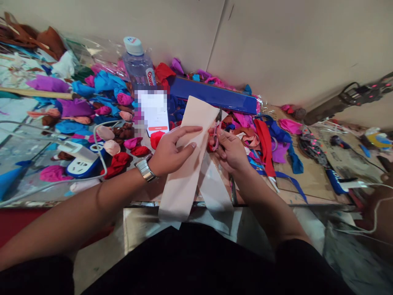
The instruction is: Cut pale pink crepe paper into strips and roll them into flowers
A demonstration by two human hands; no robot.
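Note:
A long strip of pale peach fabric (pixel 184 172) runs from the table's middle down over its front edge. My left hand (pixel 172 151), with a metal watch on the wrist, pinches the strip near its upper end, fingers stretched along it. My right hand (pixel 230 149) is closed on a pair of pink-handled scissors (pixel 215 135) at the strip's right edge, blades pointing away from me. A second, paler strip (pixel 215 188) hangs beside the first, below my right hand.
Many small fabric pieces in pink, blue, red and purple (pixel 101 98) cover the table's left and middle. A water bottle (pixel 139 63), a phone (pixel 153 110), a blue box (pixel 215 96) and a white power strip (pixel 81 159) lie around. Cables and tools (pixel 337 143) sit at right.

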